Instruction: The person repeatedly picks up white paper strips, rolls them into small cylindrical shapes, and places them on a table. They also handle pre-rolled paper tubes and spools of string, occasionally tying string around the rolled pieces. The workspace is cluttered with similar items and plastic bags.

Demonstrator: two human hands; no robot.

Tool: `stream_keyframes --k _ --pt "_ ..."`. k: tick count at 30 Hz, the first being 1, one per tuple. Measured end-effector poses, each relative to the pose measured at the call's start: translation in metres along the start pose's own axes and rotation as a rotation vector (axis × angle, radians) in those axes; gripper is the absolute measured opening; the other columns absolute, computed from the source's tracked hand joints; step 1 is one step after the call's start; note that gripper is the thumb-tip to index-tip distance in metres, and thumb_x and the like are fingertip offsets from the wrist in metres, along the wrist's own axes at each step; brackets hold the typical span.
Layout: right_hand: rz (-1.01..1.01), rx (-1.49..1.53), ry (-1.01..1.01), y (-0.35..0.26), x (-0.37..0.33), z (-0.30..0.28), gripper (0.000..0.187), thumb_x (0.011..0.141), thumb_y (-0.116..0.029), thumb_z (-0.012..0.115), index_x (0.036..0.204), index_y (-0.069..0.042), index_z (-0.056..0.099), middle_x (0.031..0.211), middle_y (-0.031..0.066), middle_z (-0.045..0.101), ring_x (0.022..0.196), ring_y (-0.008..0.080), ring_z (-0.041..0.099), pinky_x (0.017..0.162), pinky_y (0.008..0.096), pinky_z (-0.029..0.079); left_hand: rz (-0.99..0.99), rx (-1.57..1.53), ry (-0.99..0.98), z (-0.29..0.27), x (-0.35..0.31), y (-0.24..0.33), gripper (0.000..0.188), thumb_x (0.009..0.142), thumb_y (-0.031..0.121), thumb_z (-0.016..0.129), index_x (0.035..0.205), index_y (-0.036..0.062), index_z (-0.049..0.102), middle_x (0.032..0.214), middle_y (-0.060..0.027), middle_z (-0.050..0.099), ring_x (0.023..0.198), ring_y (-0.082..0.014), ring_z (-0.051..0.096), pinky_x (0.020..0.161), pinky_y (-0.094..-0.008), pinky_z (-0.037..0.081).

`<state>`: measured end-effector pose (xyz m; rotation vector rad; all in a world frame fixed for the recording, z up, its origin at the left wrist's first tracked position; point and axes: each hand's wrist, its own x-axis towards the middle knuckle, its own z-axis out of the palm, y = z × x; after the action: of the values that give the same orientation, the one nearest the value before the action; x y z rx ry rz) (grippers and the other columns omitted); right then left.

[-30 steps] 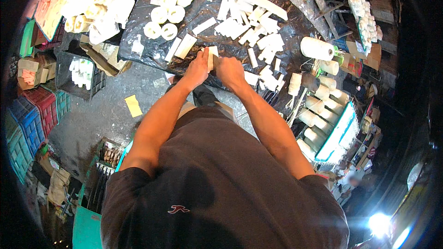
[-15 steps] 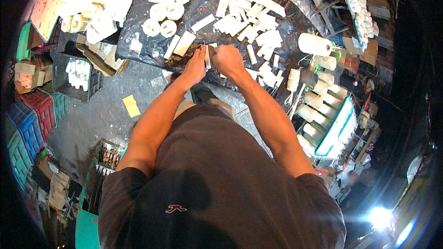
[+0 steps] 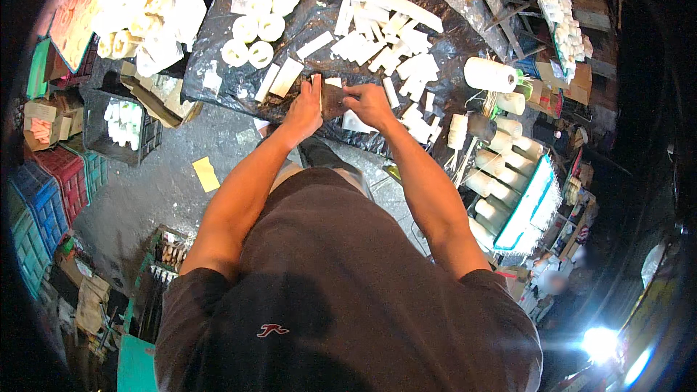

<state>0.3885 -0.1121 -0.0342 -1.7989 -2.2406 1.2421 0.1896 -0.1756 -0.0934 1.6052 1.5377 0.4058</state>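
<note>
At the near edge of a table covered in black plastic (image 3: 218, 80), my left hand (image 3: 305, 110) is closed on a narrow pale strip, its fingers pointing away from me. My right hand (image 3: 369, 107) is closed on a dark, flat blade-like piece (image 3: 332, 101) standing between the two hands; its handle is hidden by the fingers. Just beyond the blade shows a small pale piece (image 3: 333, 81). Two pale bars (image 3: 287, 77) lie left of my left hand. Beyond my right hand spreads a heap of cut pale blocks (image 3: 370, 43), with a long curved strip (image 3: 388, 4) behind it.
Ring-shaped pale rolls (image 3: 247, 27) stand at the table's far left. Pale cylinders (image 3: 488, 72) and a tray (image 3: 524, 203) of more cylinders are on the right. A black crate (image 3: 149, 131), coloured crates (image 3: 69, 181) and a yellow sheet (image 3: 206, 173) are on the left.
My right hand has moved right and slightly nearer me, away from my left hand, and the dark flat piece now shows between them. My left hand has shifted slightly.
</note>
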Motion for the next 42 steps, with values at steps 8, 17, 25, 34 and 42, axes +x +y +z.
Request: stream_keyframes --k 8,17,25,34,42 --pt "0.162 0.077 0.222 0.031 -0.061 -0.07 0.04 0.084 -0.024 0.074 0.119 -0.005 0.076 0.099 0.0251 0.075 0.085 0.0334 0.076 0.081 0.0395 0.058 0.73 0.544 0.04 0.022 -0.009 0.021 0.045 0.09 0.016 0.06 0.134 0.0042 0.061 0.149 -0.016 0.051 0.147 -0.0386 0.037 0.12 -0.063 0.025" --pt "0.217 -0.275 0.076 0.038 -0.11 -0.038 0.036 0.086 -0.025 0.067 0.118 -0.012 0.076 0.092 0.0259 0.073 0.081 0.0424 0.072 0.082 0.0516 0.058 0.523 0.66 -0.132 -0.017 0.004 0.002 0.055 0.088 0.027 0.068 0.135 0.0001 0.059 0.124 -0.0189 0.061 0.127 -0.0392 0.052 0.106 -0.0586 0.038" --pt "0.267 0.05 0.17 0.045 -0.125 -0.005 0.039 0.086 -0.024 0.07 0.119 -0.005 0.075 0.097 0.0293 0.072 0.089 0.0446 0.072 0.086 0.049 0.057 0.453 0.63 -0.012 0.054 -0.001 0.043 0.059 0.09 0.024 0.065 0.145 0.0094 0.051 0.105 -0.013 0.061 0.094 -0.0321 0.062 0.068 -0.0441 0.054" --pt "0.057 -0.038 0.185 0.024 -0.121 0.006 0.037 0.088 -0.023 0.069 0.12 -0.004 0.073 0.089 0.0261 0.073 0.081 0.0427 0.071 0.079 0.0504 0.058 0.321 0.322 0.033 0.039 0.0 0.039 0.078 0.077 0.021 0.084 0.135 -0.0137 0.045 0.125 -0.0241 0.048 0.11 -0.0387 0.053 0.09 -0.044 0.051" --pt "0.012 -0.268 0.156 -0.001 -0.082 -0.012 0.032 0.09 -0.021 0.065 0.115 -0.003 0.068 0.079 0.0253 0.07 0.074 0.0434 0.07 0.069 0.0539 0.057 0.504 0.349 -0.031 0.043 0.016 0.01 0.074 0.082 0.026 0.076 0.136 -0.0166 0.046 0.131 -0.0267 0.049 0.121 -0.0399 0.049 0.109 -0.0433 0.04"
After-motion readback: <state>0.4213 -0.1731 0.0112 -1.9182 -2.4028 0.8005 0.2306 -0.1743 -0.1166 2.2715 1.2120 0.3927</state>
